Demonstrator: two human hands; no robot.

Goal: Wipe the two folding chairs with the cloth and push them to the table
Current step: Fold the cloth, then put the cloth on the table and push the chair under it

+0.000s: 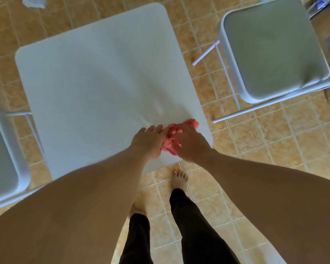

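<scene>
The crumpled pink cloth (171,138) lies at the near right corner of the white surface (95,77). The right hand (191,143) curls its fingers into it. The left hand (148,141) lies flat, touching its edge. The right folding chair (274,48) and the left folding chair (0,155) stand apart from the surface on the tiled floor (274,145).

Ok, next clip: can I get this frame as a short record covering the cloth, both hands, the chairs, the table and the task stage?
cloth: pink cloth, bunched on the table's near right corner
table: white square table
left hand: left hand, fingers straight, touching the cloth's edge
right hand: right hand, fingers curled into the cloth
right chair: right chair, grey seat, standing apart from the table
left chair: left chair, partly out of frame, close to the table's side
task stage: cloth being gathered; neither chair being wiped
</scene>
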